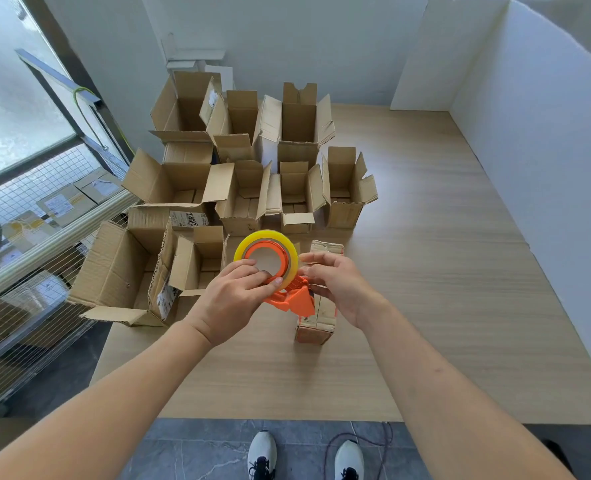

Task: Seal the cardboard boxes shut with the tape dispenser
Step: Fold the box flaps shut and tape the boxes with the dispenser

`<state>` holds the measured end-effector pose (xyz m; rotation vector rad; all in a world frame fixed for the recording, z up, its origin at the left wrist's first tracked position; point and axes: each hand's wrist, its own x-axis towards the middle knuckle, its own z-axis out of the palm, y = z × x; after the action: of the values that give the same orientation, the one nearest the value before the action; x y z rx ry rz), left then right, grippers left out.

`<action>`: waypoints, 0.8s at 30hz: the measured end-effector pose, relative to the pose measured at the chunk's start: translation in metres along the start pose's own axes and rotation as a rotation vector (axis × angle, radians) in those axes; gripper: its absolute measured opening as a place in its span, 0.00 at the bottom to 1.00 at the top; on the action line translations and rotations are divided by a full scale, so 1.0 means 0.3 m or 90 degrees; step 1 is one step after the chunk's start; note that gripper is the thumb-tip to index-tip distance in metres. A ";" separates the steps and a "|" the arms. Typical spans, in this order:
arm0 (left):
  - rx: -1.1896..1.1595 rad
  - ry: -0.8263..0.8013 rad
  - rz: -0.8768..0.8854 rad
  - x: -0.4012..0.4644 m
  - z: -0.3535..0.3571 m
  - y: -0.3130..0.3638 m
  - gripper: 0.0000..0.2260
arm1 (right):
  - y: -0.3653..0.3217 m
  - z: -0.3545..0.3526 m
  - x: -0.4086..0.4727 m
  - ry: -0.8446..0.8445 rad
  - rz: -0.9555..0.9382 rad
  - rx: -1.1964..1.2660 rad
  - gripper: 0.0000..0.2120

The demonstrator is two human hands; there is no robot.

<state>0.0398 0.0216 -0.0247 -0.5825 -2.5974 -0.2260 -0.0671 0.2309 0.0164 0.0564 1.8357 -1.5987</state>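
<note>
An orange tape dispenser [289, 299] with a yellowish roll of clear tape [268, 239] hangs above the wooden table [425, 271]. My left hand [233, 299] grips it, thumb lying across the roll's core. My right hand [335, 280] is at the dispenser's cutter end, its fingertips at the roll's edge where the tape comes off. Below the hands stands a small closed cardboard box [318, 320], partly hidden by the dispenser and my right hand. Several open cardboard boxes [245, 199] stand in rows at the table's left and back.
White partition walls [546, 133] bound the table at the back and right. A wire-mesh cage [45, 209] holding parcels stands to the left. The table's near edge [287, 419] is right above my shoes, and a cord [384, 441] lies on the tiled floor.
</note>
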 end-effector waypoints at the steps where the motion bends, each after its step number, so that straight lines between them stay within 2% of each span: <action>1: -0.003 -0.001 0.003 0.001 -0.005 -0.003 0.14 | -0.010 -0.006 -0.003 -0.021 0.000 0.002 0.08; 3: -0.006 -0.003 0.012 0.000 -0.015 -0.006 0.15 | -0.031 -0.008 -0.012 -0.031 -0.001 -0.017 0.11; 5: -0.006 -0.009 0.018 0.002 -0.024 0.000 0.17 | -0.044 0.003 -0.018 -0.003 -0.026 -0.082 0.22; 7: -0.008 -0.015 0.028 0.004 -0.028 0.009 0.18 | -0.044 0.018 -0.022 0.040 -0.069 -0.135 0.25; 14: -0.008 -0.035 0.041 0.000 -0.046 0.018 0.18 | -0.026 0.027 -0.024 0.089 -0.134 -0.175 0.08; 20: -0.011 -0.036 0.044 -0.011 -0.055 0.030 0.17 | -0.022 0.036 -0.044 0.104 -0.150 -0.161 0.05; 24: 0.001 -0.050 0.058 -0.029 -0.058 0.030 0.15 | -0.022 0.047 -0.058 0.105 -0.149 -0.228 0.06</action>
<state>0.0577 0.0221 -0.0129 -0.7206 -2.6389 -0.1753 -0.0504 0.2237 0.0311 -0.2003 2.3021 -1.4249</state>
